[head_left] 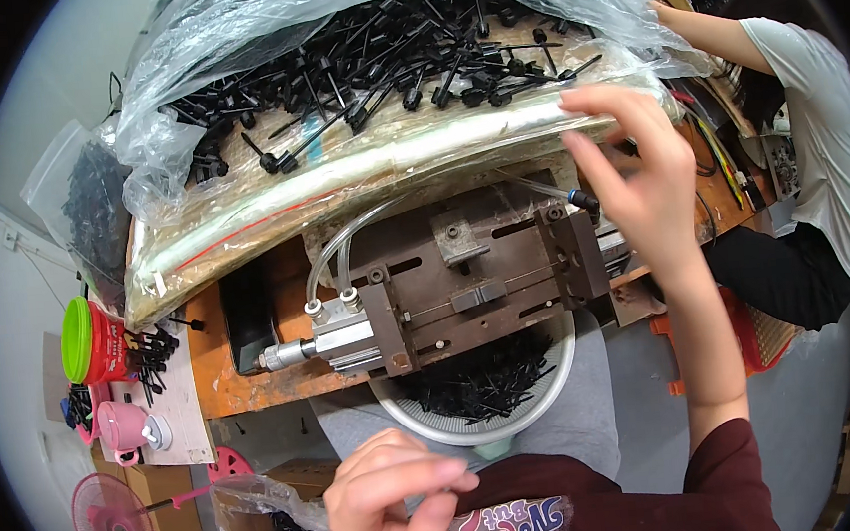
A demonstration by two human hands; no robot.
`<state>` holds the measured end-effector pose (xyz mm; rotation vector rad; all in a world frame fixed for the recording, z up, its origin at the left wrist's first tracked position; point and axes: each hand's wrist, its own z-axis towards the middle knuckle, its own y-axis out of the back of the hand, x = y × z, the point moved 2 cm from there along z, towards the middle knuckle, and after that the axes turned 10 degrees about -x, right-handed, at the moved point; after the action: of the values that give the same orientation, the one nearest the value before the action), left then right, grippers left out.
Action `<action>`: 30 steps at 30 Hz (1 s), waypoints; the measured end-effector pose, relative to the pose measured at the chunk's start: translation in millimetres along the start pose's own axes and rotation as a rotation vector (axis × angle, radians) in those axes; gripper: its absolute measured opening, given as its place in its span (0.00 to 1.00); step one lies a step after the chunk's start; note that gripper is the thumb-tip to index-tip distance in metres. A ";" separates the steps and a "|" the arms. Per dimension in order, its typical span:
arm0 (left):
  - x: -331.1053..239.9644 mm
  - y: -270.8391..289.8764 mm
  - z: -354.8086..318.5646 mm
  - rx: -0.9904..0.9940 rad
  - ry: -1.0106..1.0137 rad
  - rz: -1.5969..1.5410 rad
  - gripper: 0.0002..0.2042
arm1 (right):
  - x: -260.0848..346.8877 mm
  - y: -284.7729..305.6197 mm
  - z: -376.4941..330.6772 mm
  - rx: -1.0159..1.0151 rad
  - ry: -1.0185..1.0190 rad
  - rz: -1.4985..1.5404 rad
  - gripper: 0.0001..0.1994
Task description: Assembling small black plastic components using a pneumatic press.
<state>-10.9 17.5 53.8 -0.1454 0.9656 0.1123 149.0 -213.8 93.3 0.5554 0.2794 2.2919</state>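
Note:
My right hand (645,173) is raised at the right end of a brown metal fixture (418,306), near the edge of the parts pile. Its thumb and forefinger are apart, and nothing shows between them. Low in front of my body, my left hand (388,493) has loosely bent fingers, the thumb apart from the forefinger, and no visible object in it. A small dark part (478,296) sits mid-fixture in line with a thin rod. Beyond the fixture, many black plastic parts with thin stems (359,66) lie heaped on a plastic-covered surface.
Below the fixture, a white basket (527,425) of black parts stands between my legs. A silver cylinder (343,339) with clear hoses (329,253) is at the fixture's left end. A pink cup (123,426) and pink fan (116,524) stand left. Another person (819,135) sits right.

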 end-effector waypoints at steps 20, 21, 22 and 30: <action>38.6 -9.7 -21.1 0.257 0.195 -0.006 0.13 | -26.3 -89.0 81.5 0.731 0.295 -0.269 0.23; 39.2 -9.7 -21.8 0.259 0.203 -0.001 0.13 | -27.9 -88.0 82.6 0.757 0.305 -0.286 0.23; 40.2 -9.3 -23.1 0.261 0.211 0.003 0.12 | -28.6 -87.7 82.8 0.762 0.325 -0.305 0.22; 40.1 -11.3 -22.9 0.315 0.207 0.021 0.11 | -24.8 -89.3 83.9 0.787 0.369 -0.263 0.16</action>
<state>-5.0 3.6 8.7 0.1459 1.1782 -0.0372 259.5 -166.6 127.7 0.4243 1.3807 1.9553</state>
